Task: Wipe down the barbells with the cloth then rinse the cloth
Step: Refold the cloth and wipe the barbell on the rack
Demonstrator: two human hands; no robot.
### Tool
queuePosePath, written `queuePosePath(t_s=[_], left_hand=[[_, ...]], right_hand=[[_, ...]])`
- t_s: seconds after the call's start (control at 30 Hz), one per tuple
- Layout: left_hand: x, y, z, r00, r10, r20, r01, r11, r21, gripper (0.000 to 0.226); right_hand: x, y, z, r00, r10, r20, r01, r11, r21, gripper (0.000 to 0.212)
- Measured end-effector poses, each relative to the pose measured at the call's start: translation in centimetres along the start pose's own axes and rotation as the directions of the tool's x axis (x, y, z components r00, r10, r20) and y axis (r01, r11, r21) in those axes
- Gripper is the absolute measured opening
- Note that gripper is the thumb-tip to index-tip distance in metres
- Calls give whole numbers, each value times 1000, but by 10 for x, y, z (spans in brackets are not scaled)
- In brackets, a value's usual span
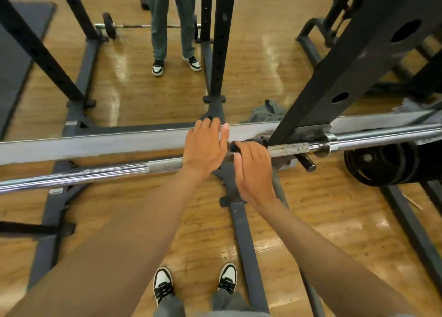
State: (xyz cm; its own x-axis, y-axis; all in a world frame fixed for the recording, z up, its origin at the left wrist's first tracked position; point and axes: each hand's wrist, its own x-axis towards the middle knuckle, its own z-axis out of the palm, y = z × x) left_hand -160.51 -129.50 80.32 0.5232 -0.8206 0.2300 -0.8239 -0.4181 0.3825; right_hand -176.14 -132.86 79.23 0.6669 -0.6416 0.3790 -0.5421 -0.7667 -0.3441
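We see the barbell (100,173) lying across the rack (354,61) at mid-frame, our left hand (205,147) flat over it with fingers straight. Our right hand (253,171) curls beside it round a small dark object (235,146). Below spreads open wooden floor (134,221); a mirror edge (95,142) runs just behind the bar.

Barbell (95,173) middle behind hands (204,147), ends cropped; cloth perhaps unseen.

Glossy wooden floor (263,61) — bearing the rack's grey base rails (246,240) and a crumpled grey-green garment (265,113).
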Motion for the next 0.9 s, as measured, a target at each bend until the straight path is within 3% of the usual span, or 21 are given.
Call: queuePosePath(t_s=[0.1, 0.23, 0.37, 0.43, 0.5, 0.57, 0.63, 0.77, 0.83, 0.9], left_hand=[[0, -1, 2, 999, -7, -39, 7, 1000, 8, 49], [-1, 1, 6, 998, -21, -65, 20, 1000, -3, 48], [-1, 0, 6, 995, -67, -74, 66, 998, -17, 48], [-2, 0, 5, 993, -79, -83, 79, 997, -6, 47], [-3, -1, 6, 995, -72, -75, 73, 997, 14, 45], [-2, -1, 8, 996, -70, -57, 72, 997, 29, 44], [-2, 0, 8, 996, -79, -42, 80, 996, 30, 45], [-3, 1, 7, 996, -77, -36, 77, 997, 19, 47], [-3, 1, 7, 997, -65, -36, 66, 998, 24, 47], [-3, 1, 7, 998, -57, -34, 58, 998, 26, 48]], right_hand=[[26, 39, -15, 996, -61, 66, 70, 987, -143, 29], [46, 33, -8, 988, 144, 58, -125, 957, -261, 41], [28, 14, -5, 985, -71, 157, 88, 991, -103, 39], [32, 29, -21, 927, -139, 348, 122, 990, 69, 42], [52, 44, -45, 812, -148, 565, 31, 977, 210, 39], [77, 49, -57, 681, -192, 707, 65, 977, 202, 40], [98, 47, -54, 600, -217, 770, 130, 976, 174, 50], [126, 44, -39, 377, -111, 920, -44, 989, 138, 68], [123, 42, -28, 371, -80, 925, -20, 995, 94, 78], [109, 39, -16, 469, -74, 880, 93, 995, 34, 86]])
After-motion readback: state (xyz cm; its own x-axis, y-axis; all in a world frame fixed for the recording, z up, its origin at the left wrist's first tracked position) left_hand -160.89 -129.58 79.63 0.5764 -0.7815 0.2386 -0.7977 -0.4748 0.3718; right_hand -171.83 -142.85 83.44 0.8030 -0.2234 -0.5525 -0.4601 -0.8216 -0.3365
